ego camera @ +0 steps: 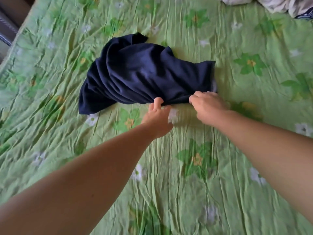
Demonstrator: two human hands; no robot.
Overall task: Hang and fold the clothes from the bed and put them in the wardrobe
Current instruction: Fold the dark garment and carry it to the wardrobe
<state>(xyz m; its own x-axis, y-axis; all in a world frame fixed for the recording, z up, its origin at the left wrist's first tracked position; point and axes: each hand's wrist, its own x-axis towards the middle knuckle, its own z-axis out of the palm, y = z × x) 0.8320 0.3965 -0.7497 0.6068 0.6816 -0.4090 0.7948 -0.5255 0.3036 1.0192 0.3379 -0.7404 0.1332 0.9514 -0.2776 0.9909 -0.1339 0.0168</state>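
Observation:
A crumpled navy blue garment (142,73) lies in a heap on the green flowered bedspread (194,175), a little above the middle of the view. My left hand (157,116) pinches the garment's near edge between thumb and fingers. Just to its right, my right hand (208,106) grips the same near edge at the garment's right corner. Both arms reach forward from the bottom of the view. The wardrobe is out of sight.
A pile of light-coloured clothes (277,5) sits at the far right corner of the bed. The bed's left edge and a dark piece of furniture (8,26) show at the upper left.

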